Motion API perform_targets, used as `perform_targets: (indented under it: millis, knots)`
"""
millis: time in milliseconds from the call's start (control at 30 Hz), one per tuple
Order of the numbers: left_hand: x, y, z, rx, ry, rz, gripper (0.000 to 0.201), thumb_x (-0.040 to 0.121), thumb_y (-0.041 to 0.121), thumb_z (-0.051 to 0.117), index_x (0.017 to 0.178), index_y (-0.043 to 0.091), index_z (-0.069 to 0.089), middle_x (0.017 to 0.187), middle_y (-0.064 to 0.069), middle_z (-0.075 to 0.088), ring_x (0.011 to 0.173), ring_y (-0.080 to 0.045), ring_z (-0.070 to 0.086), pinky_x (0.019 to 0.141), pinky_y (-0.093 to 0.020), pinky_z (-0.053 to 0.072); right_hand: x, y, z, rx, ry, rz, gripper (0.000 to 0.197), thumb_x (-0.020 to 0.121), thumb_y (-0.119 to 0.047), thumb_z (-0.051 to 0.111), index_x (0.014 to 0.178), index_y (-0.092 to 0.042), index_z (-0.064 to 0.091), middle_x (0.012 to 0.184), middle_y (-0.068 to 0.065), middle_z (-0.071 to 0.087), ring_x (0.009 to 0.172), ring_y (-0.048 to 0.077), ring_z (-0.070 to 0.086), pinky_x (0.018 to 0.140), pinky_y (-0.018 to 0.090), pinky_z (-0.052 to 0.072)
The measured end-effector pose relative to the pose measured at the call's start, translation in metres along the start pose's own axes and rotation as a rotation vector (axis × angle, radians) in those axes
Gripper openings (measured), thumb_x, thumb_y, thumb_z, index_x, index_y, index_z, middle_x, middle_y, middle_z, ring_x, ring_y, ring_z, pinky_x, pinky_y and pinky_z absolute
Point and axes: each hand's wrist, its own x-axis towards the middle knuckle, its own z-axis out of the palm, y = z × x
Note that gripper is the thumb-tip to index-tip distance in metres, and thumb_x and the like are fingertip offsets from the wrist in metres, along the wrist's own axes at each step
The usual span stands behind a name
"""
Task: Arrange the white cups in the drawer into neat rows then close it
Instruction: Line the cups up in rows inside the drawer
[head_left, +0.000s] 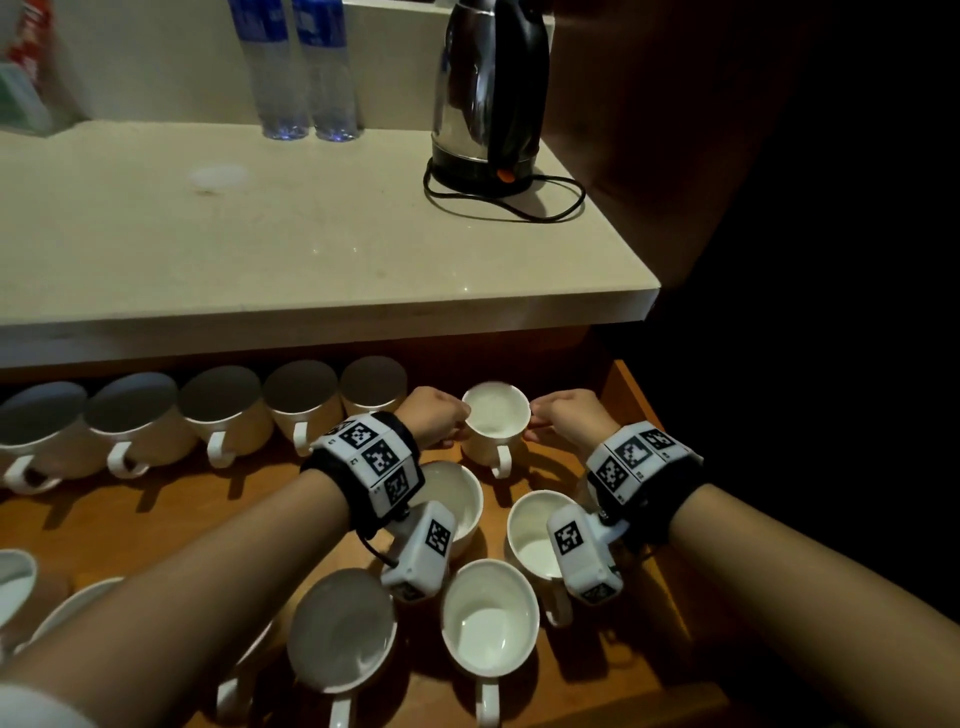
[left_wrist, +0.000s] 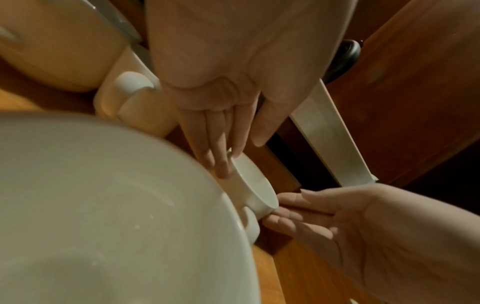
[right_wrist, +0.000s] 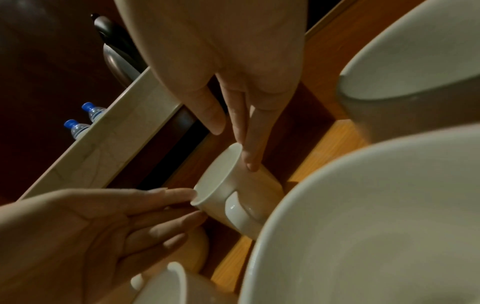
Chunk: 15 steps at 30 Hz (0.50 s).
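Observation:
A white cup (head_left: 496, 423) stands upright at the right end of the drawer's back row, its handle toward me. My left hand (head_left: 452, 423) touches its left side with straight fingers (left_wrist: 218, 156), thumb held off the cup (left_wrist: 249, 185). My right hand (head_left: 540, 421) touches its right side the same way, with straight fingers (right_wrist: 249, 148) lying along the cup (right_wrist: 233, 185) and the thumb apart. Several cups (head_left: 223, 410) line the back of the wooden drawer (head_left: 641, 415). Loose cups (head_left: 488, 618) sit in front, under my wrists.
The stone counter (head_left: 311, 234) overhangs the drawer's back row. On it stand a kettle (head_left: 491, 93) with its cord and two water bottles (head_left: 301, 67). More cups (head_left: 340, 629) lie at the front left. Bare drawer floor shows at the middle left.

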Motion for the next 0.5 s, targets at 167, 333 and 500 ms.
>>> perform_targets:
  millis: [167, 333, 500]
  knots:
    - [0.005, -0.003, -0.009, -0.038, 0.072, 0.035, 0.029, 0.089, 0.003, 0.055, 0.117, -0.004, 0.06, 0.113, -0.021, 0.064, 0.106, -0.029, 0.062, 0.092, -0.038, 0.049, 0.01, -0.003, 0.019, 0.063, -0.03, 0.012, 0.014, 0.088, 0.006, 0.053, 0.09, 0.0, 0.065, 0.093, 0.017, 0.063, 0.082, 0.025, 0.063, 0.087, 0.039, 0.055]
    - [0.006, -0.007, -0.019, -0.035, 0.104, 0.051, 0.032, 0.087, 0.005, 0.058, 0.119, 0.0, 0.061, 0.12, -0.018, 0.063, 0.113, -0.027, 0.059, 0.104, -0.04, 0.044, 0.014, -0.008, 0.032, 0.047, -0.095, 0.006, 0.032, 0.09, 0.002, 0.051, 0.121, 0.01, 0.055, 0.089, 0.012, 0.058, 0.071, 0.016, 0.056, 0.075, 0.031, 0.051]
    - [0.005, -0.009, -0.023, -0.12, 0.043, 0.034, 0.038, 0.09, 0.0, 0.054, 0.128, -0.005, 0.051, 0.123, -0.018, 0.058, 0.112, -0.025, 0.058, 0.086, -0.027, 0.049, 0.016, -0.011, 0.038, 0.06, -0.093, -0.011, 0.034, 0.091, 0.001, 0.051, 0.124, 0.01, 0.053, 0.1, 0.017, 0.058, 0.071, 0.015, 0.054, 0.067, 0.025, 0.048]
